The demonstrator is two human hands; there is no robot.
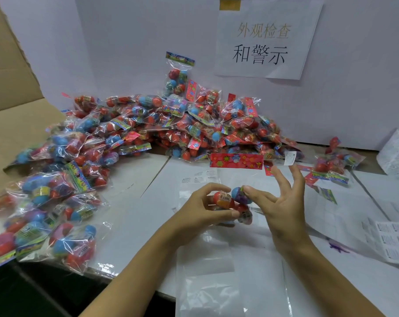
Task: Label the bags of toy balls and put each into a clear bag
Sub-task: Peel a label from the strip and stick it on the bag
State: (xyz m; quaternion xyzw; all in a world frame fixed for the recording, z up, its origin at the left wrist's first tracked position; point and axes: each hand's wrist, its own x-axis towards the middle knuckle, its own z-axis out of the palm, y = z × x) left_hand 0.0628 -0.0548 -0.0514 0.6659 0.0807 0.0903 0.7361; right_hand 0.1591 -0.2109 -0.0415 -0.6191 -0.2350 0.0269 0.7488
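In the middle of the table my left hand (207, 207) grips a bag of toy balls (230, 200) with red and blue balls inside; its red flowered header card (236, 160) points away from me. My right hand (283, 202) has its fingers spread, and the thumb touches the blue ball through the bag. A small white warning label (290, 157) sticks to one raised fingertip of that hand. Under both hands lies a flat stack of clear bags (205, 259).
A big heap of ball bags (171, 124) fills the back of the table, and more bags (45, 213) lie at the left by a cardboard box flap (15, 88). Label sheets (395, 243) lie at the right. A white board with a paper sign (262, 42) stands behind.
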